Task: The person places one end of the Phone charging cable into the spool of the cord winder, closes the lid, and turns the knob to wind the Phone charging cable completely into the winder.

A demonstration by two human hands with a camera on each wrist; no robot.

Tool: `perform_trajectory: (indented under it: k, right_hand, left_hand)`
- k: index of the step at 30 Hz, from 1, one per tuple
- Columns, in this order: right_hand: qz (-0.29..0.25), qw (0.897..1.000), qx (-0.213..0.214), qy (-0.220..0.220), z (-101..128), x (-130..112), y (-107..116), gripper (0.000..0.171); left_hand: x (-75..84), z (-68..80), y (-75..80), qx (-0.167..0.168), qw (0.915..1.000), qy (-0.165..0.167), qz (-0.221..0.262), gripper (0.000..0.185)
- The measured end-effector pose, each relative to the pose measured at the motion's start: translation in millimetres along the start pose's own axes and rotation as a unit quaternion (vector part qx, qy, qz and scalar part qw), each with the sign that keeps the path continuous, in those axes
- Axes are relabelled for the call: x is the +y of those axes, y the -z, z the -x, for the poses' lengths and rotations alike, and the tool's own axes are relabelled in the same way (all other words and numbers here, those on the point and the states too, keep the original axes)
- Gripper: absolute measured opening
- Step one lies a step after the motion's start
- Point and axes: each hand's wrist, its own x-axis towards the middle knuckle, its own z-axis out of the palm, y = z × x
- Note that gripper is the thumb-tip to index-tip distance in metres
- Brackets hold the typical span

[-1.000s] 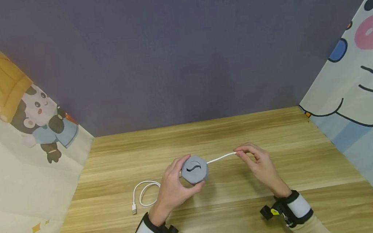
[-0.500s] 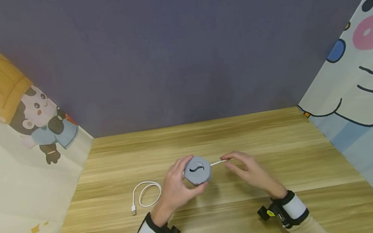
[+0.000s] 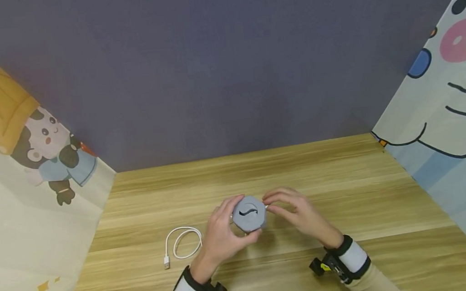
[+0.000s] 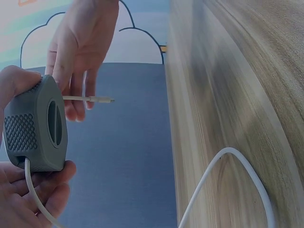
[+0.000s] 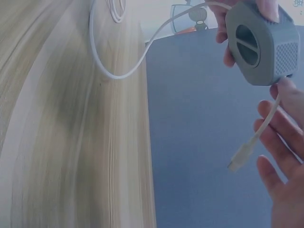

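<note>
My left hand (image 3: 221, 235) grips a grey hexagonal cable winder (image 3: 249, 214) above the table, with fingers on its far edge and thumb on its near edge. A curved slot shows in its top face. White cable comes out of opposite sides of the winder. At the right side, my right hand (image 3: 300, 213) pinches the cable close to where it leaves the winder. Past those fingertips, the short end with its small connector (image 5: 242, 156) hangs free in the right wrist view. The left part of the white charging cable (image 4: 230, 152) runs down to the table.
On the wooden table (image 3: 341, 169), left of my left hand, lies a loop of the cable (image 3: 182, 229) ending in a USB plug (image 3: 167, 262). A dark grey panel (image 3: 231, 72) stands behind. Cartoon-printed panels flank both sides.
My right hand has moved left toward the winder, and the cable span between hand and winder has shortened to almost nothing. The left hand and winder have shifted slightly right.
</note>
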Motion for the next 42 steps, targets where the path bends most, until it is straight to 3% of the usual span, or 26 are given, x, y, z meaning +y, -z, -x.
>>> perform_trajectory:
  k: [8, 21, 33, 42]
  right_hand:
    - [-0.003, 1.0, 0.019, 0.006, -0.6, 0.7, -1.0, 0.031]
    - [0.012, 0.997, 0.072, -0.02, 5.7, 0.5, 3.7, 0.028]
    - [0.013, 0.997, 0.068, -0.04, 10.6, 7.7, 11.8, 0.03]
    - [0.02, 0.995, 0.091, -0.031, 13.3, 11.4, 16.4, 0.032]
  left_hand:
    - [0.7, 0.7, 1.6, -0.001, 1.0, 0.004, 0.005, 0.082]
    - [-1.6, 3.8, 3.9, 0.007, 0.9999, 0.012, 0.006, 0.083]
    - [-1.4, 4.0, 4.0, 0.008, 0.9999, 0.012, 0.001, 0.083]
    - [-1.1, 4.1, 3.6, 0.008, 0.9999, 0.007, -0.001, 0.082]
